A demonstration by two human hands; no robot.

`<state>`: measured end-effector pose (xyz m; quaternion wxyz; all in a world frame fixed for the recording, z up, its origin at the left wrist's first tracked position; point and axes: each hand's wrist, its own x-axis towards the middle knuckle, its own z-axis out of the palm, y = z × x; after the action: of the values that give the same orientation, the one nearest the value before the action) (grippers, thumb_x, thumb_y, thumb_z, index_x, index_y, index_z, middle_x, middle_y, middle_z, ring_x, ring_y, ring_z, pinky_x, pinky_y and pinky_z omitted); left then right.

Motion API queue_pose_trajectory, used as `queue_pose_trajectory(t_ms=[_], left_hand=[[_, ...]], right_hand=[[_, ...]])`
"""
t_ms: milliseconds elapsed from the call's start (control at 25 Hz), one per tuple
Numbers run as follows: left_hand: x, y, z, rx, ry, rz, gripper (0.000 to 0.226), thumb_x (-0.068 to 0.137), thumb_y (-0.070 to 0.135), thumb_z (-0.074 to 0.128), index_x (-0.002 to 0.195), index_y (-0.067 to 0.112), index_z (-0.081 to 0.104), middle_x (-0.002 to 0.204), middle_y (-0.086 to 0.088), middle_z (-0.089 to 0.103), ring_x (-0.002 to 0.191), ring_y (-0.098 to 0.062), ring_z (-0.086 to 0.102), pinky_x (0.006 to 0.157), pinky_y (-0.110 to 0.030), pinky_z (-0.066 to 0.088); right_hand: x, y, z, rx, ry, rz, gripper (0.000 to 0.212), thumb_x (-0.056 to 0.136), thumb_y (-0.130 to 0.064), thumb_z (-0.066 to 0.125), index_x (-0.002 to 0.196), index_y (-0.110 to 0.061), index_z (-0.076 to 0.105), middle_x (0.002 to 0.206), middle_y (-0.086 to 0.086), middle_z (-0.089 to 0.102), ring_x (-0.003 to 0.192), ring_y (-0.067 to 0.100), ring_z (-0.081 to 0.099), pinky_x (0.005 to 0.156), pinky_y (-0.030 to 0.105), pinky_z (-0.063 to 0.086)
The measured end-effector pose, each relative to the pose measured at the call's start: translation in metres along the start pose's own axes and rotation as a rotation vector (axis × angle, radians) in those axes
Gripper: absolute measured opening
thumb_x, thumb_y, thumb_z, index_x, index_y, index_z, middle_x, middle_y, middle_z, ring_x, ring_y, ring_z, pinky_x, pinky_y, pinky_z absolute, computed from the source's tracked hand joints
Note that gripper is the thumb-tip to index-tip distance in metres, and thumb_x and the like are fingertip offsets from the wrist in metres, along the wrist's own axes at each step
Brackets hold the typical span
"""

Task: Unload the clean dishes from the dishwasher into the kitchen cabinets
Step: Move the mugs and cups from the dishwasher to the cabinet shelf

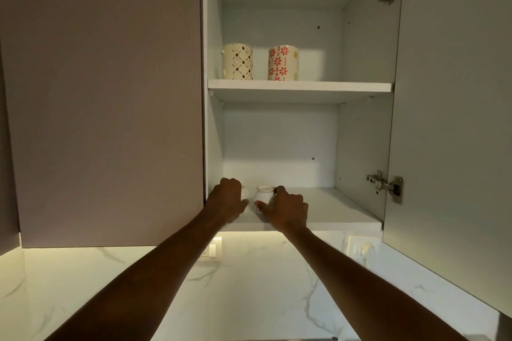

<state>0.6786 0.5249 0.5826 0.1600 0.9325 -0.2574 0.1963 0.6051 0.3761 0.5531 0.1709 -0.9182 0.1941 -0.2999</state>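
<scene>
upper shelf (299, 88): two mugs (237, 61) side by side | lower shelf (332, 210): small cup (263, 196) front-left

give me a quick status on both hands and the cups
Left hand grips a mostly hidden cup, right hand grips small white cup. Both on lower shelf. Two mugs above, nothing blocking.

Marble backsplash (249, 285), wall switch (212, 250), perhaps socket (363, 249).

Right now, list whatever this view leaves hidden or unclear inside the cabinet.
- Head view: the item under the left hand is almost fully covered; only a white sliver shows.
- The small white cup held by the right hand: its right side and base are hidden by fingers.
- The two patterned mugs on the upper shelf: insides unseen from below.
</scene>
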Motion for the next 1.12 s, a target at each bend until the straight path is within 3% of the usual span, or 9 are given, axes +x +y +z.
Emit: queue_pose_trajectory(t_ms=[120,200,320,400,520,640,760,880,1120], left_hand=[[-0.009,0.005,-0.007,0.075,0.031,0.023,0.062,0.098,0.052,0.059,0.141,0.007,0.051,0.135,-0.014,0.055,0.126,-0.029,0.053,0.104,-0.039,0.046],[-0.03,0.018,-0.009,0.043,0.152,0.04,0.068,0.097,0.045,0.063,0.147,0.003,0.044,0.142,-0.016,0.05,0.129,-0.032,0.052,0.103,-0.041,0.05],[-0.1,0.05,0.009,-0.162,0.534,0.312,0.04,0.097,0.029,0.064,0.134,0.014,0.058,0.133,-0.005,0.06,0.117,-0.025,0.059,0.089,-0.039,0.056],[-0.155,0.068,0.046,-0.227,0.579,0.491,0.025,0.096,0.024,0.064,0.12,0.018,0.065,0.121,0.0,0.065,0.107,-0.022,0.059,0.081,-0.037,0.053],[-0.231,0.094,0.123,-0.264,0.291,0.565,0.035,0.092,0.023,0.068,0.126,0.021,0.062,0.13,0.003,0.061,0.114,-0.023,0.059,0.086,-0.038,0.051],[-0.31,0.138,0.188,-0.34,-0.006,0.564,0.047,0.084,0.028,0.069,0.13,0.022,0.061,0.139,0.0,0.058,0.121,-0.028,0.057,0.094,-0.045,0.05],[-0.378,0.183,0.222,-0.303,-0.221,0.577,0.05,0.081,0.037,0.063,0.129,0.022,0.063,0.14,-0.004,0.06,0.125,-0.03,0.059,0.099,-0.046,0.051],[-0.453,0.231,0.242,-0.255,-0.421,0.578,0.053,0.084,0.03,0.072,0.136,0.022,0.062,0.143,-0.004,0.058,0.128,-0.029,0.058,0.103,-0.043,0.05],[-0.564,0.303,0.29,-0.203,-0.731,0.702,0.059,0.09,0.023,0.074,0.144,0.013,0.051,0.141,-0.007,0.055,0.125,-0.027,0.059,0.105,-0.036,0.049]], right_hand=[[-0.017,0.008,-0.001,0.01,0.157,-0.122,0.086,0.086,-0.078,0.056,0.147,-0.017,0.048,0.136,0.006,0.065,0.127,0.034,0.056,0.107,0.045,0.044],[-0.044,0.024,-0.002,0.009,0.312,-0.244,0.072,0.093,-0.066,0.053,0.146,-0.018,0.05,0.143,0.005,0.058,0.131,0.03,0.051,0.109,0.047,0.044],[-0.105,0.061,-0.001,0.066,0.445,-0.282,0.051,0.097,-0.049,0.057,0.139,-0.02,0.056,0.146,0.003,0.054,0.136,0.026,0.047,0.113,0.042,0.039],[-0.162,0.101,0.006,0.092,0.43,-0.235,0.046,0.097,-0.046,0.06,0.136,-0.021,0.059,0.147,0.003,0.053,0.138,0.023,0.046,0.115,0.038,0.035],[-0.266,0.178,0.007,0.004,0.28,-0.12,0.044,0.093,-0.046,0.061,0.132,-0.025,0.061,0.148,-0.001,0.051,0.138,0.021,0.045,0.113,0.037,0.034],[-0.386,0.266,-0.011,-0.034,0.182,0.146,0.04,0.092,-0.049,0.059,0.126,-0.028,0.063,0.142,-0.004,0.055,0.131,0.022,0.048,0.11,0.039,0.039],[-0.498,0.337,-0.033,-0.078,-0.094,0.433,0.04,0.092,-0.054,0.054,0.124,-0.031,0.059,0.137,-0.003,0.053,0.126,0.026,0.051,0.105,0.042,0.041],[-0.615,0.393,-0.062,-0.07,-0.345,0.675,0.039,0.094,-0.053,0.054,0.124,-0.028,0.055,0.136,0.002,0.052,0.129,0.029,0.05,0.107,0.046,0.041],[-0.792,0.455,-0.092,0.033,-0.346,0.974,0.04,0.098,-0.047,0.058,0.133,-0.029,0.056,0.14,0.003,0.057,0.13,0.026,0.054,0.107,0.039,0.047]])
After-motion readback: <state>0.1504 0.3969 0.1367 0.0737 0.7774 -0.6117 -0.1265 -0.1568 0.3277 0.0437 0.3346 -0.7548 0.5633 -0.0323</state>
